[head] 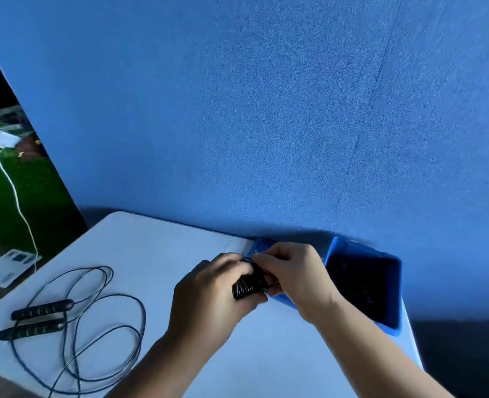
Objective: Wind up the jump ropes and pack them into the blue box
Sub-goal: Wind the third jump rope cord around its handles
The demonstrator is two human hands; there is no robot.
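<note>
Roughly halfway through, by the look of it: a head-camera view looks down on a white desk (157, 254) set against a blue wall (266, 110), with both bare hands meeting near the desk's far right corner. The left hand (209, 294) has its fingers curled around a wound jump rope (249, 282), a tight black bundle of cord wrapped on its handles and held just above the desk. The right hand (292, 271) has its fingertips drawn together at the far end of that bundle, apparently pinching the last of the cord, though the exact grip is partly hidden. Just to the right, at the far right corner of the desk, the blue box (335, 248) stands open. Its inside is dark, and whether anything lies in it cannot be told. A flat blue piece (283, 300) shows partly under the hands, touching or just beside the box. Near the desk's left edge a loose jump rope (94, 320) lies in wide, untidy loops, its two black handles (42, 310) side by side. Judging from this, one rope is nearly wound but not yet in the box, and the second rope is untouched, so finishing the wrap, packing it, then winding and packing the other are all left to do.
</note>
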